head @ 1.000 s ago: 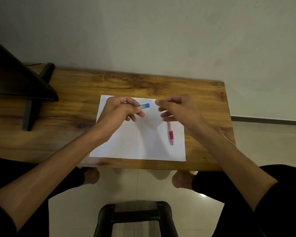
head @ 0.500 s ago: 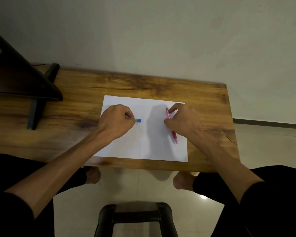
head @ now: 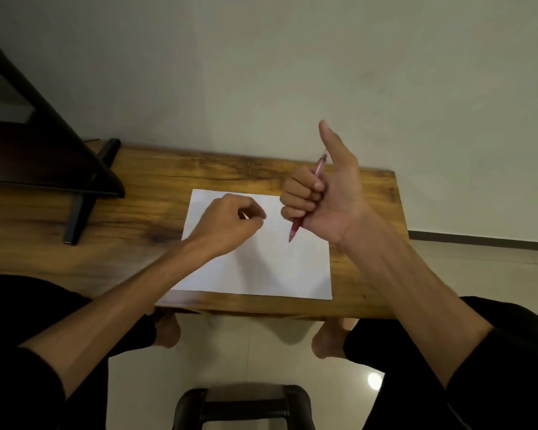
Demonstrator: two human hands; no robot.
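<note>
Right hand (head: 326, 197), raised above the table (head: 156, 187): four fingers (head: 298, 193) curled in a fist round a red pen (head: 295, 229), thumb straight up. The pen is steeply tilted, its tip down over the white paper (head: 261, 268) and clear of it. Left hand (head: 230, 225), over the sheet's far left part: fingers curled; any contents are hidden. A dark stand (head: 84, 193) occupies the table's left.
</note>
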